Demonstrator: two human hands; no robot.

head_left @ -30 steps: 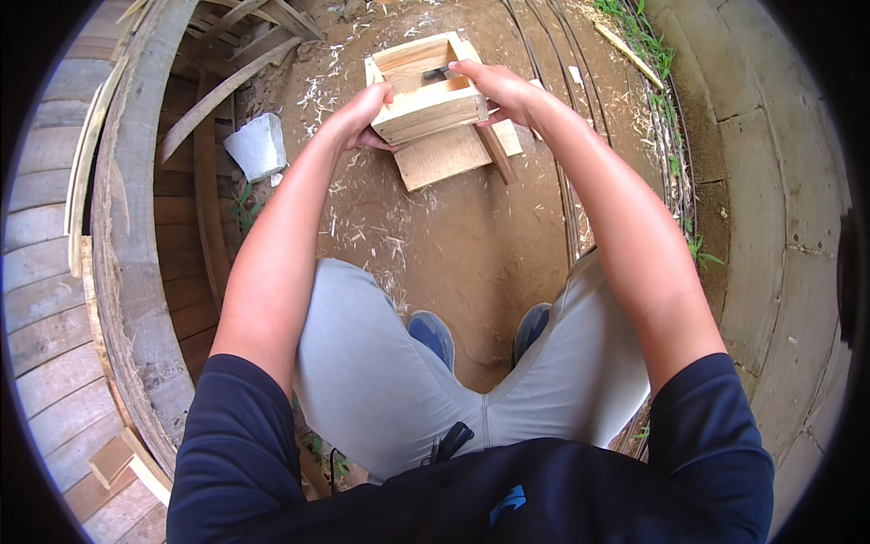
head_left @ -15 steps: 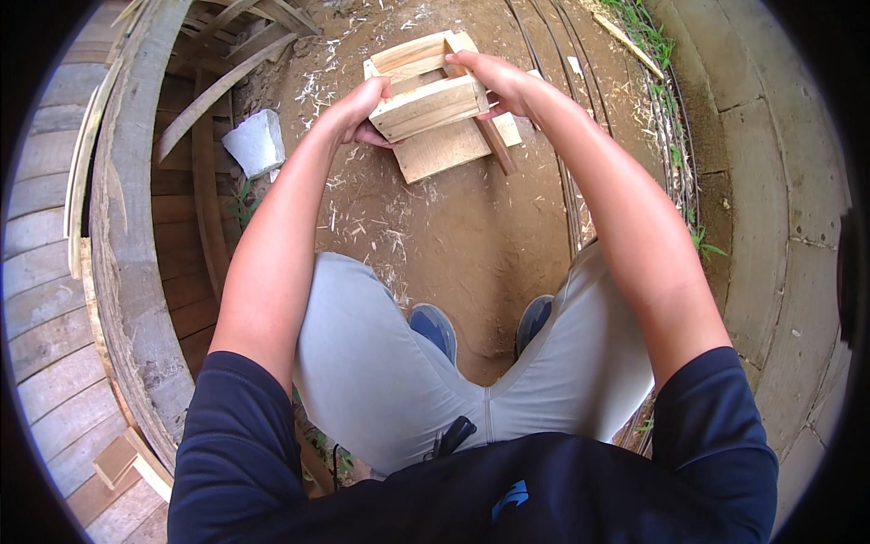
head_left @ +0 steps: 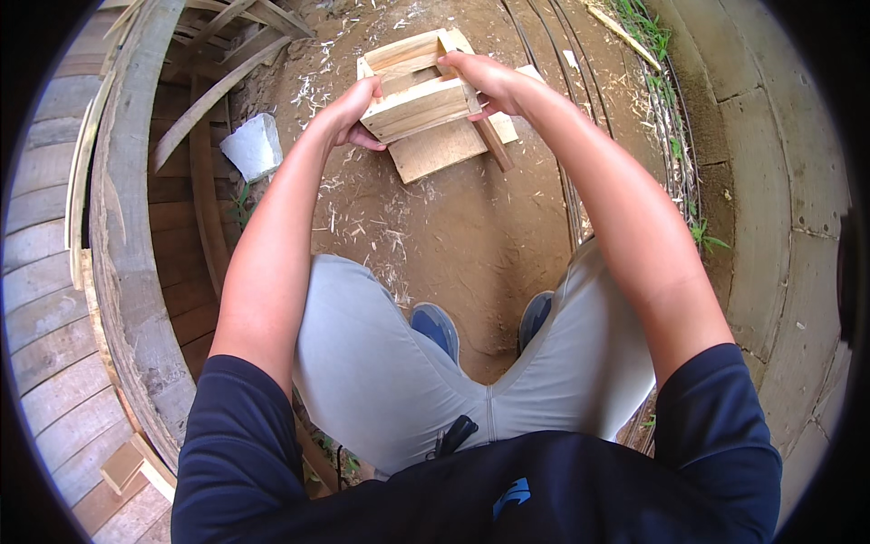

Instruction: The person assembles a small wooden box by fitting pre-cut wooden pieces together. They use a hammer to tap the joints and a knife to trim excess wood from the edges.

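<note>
- Head view: L hand (head_left: 352,118) on L end of open wooden box (head_left: 421,111); its fingers grasp that end, thumb up top nr the corner.
- R hand (head_left: 489,83) on R end of same box; fingers grasp it too, thumb over top edge.
- Box is up ahead of the person, btwn both hands, top side open; inside only partly visible.
- Flat board (head_left: 437,152) lies under/nearer the person than box; can't tell if the two touch.
- Brown wood stick (head_left: 494,145) pokes out below box's R end, across the board.
- Ground (head_left: 453,240) = brown dirt w/ pale wood shavings (head_left: 391,245) scattered abt.
- Whitish block (head_left: 253,148) to L of L forearm, well apart from box.
- Long thin dark rods (head_left: 589,95) on ground, R of R hand.
- Thick wood beam (head_left: 122,227) far L; grey slabs (head_left: 761,172) far R.
</note>
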